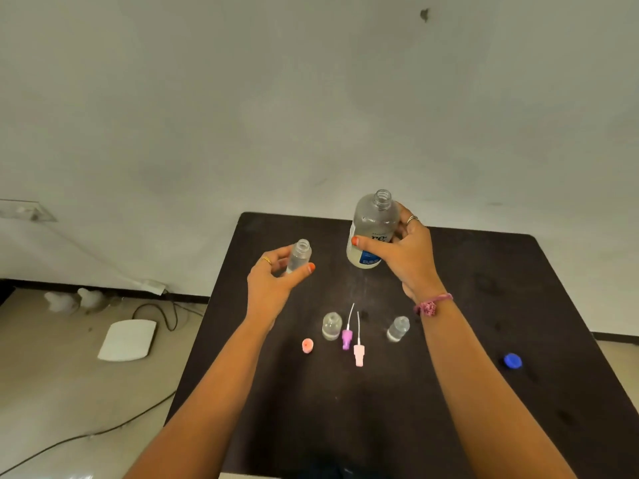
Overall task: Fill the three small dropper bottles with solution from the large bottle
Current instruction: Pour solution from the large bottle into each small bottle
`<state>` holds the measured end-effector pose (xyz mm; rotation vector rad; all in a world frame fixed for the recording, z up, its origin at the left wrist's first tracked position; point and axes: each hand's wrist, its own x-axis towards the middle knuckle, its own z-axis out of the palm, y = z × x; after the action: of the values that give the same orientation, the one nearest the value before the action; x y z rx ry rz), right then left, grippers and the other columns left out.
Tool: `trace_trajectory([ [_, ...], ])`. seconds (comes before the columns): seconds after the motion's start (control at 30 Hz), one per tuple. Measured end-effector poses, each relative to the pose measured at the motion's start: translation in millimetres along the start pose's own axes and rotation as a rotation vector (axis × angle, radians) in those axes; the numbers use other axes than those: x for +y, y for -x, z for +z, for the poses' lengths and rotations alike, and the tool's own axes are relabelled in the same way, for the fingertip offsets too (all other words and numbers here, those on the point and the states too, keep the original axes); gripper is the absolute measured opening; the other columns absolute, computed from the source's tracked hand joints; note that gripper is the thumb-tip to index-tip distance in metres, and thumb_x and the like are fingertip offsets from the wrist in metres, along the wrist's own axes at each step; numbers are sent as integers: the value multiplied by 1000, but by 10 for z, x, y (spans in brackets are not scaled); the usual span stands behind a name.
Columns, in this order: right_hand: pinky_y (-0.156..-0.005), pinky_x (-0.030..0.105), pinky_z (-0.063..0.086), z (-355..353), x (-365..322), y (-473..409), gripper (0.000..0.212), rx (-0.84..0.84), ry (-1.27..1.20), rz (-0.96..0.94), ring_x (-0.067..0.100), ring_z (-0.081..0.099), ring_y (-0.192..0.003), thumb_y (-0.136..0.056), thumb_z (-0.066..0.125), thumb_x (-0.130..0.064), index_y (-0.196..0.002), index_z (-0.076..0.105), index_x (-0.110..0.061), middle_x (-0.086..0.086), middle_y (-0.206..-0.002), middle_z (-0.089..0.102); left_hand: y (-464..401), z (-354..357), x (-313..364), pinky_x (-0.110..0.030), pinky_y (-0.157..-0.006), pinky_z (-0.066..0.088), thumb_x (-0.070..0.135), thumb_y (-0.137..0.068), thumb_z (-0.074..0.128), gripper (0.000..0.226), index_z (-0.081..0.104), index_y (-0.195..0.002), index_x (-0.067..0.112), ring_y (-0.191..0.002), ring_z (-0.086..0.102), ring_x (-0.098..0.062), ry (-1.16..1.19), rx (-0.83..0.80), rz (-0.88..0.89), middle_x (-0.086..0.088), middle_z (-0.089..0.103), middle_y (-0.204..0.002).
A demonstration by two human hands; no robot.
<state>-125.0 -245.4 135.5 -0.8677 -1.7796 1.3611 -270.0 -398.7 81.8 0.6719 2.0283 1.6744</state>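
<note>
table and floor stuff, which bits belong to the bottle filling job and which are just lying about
Part of the job:
large bottle, in right hand
small bottle, in left hand
two small bottles on the table
sprayer tops
pink cap
blue cap

Lying about:
white pad on the floor
cables

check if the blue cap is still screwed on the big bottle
No, the large bottle in the right hand has a bare open neck, and the blue cap lies on the table off to the right.
</note>
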Motion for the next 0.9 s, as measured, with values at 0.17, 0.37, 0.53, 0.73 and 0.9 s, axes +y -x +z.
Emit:
trace_trajectory([
  [0.17,-91,37,54,34,283,140,76,34,70,13,16,60,-111,-61,88,-26,-129,54,-25,-5,-121,62,50,-5,-397,-11,-79,44,25,-75,80,42,63,-114,25,-96,62,-6,-47,3,-95,9,66,-111],
  [0.37,-94,24,49,61,520,351,71,82,121,61,12,56,-112,-66,85,-23,-129,51,-29,-9,-122,58,93,-15,-766,-23,-87,45,20,-76,80,43,64,-115,21,-100,59,-8,-116,11,-239,2,66,-115],
  [0.53,-79,2,43,84,683,507,70,93,132,90,9,55,-111,-68,84,-20,-125,47,-36,-11,-121,56,73,-2,-1024,-32,-96,48,18,-75,80,48,63,-120,17,-106,62,-14,-178,-6,-335,-3,67,-118],
  [0.73,-80,5,45,65,802,627,71,99,128,119,10,55,-111,-67,84,-12,-125,47,-32,-7,-121,56,58,63,-1171,-38,-100,48,16,-76,79,50,61,-123,16,-110,61,-18,-240,-34,-399,-5,66,-120],
  [0.9,-83,5,44,45,858,668,71,105,129,134,11,55,-112,-68,84,-12,-127,47,-29,-6,-122,56,48,106,-1245,-37,-100,48,16,-75,80,51,61,-123,15,-110,61,-18,-275,-63,-426,-4,66,-120],
])
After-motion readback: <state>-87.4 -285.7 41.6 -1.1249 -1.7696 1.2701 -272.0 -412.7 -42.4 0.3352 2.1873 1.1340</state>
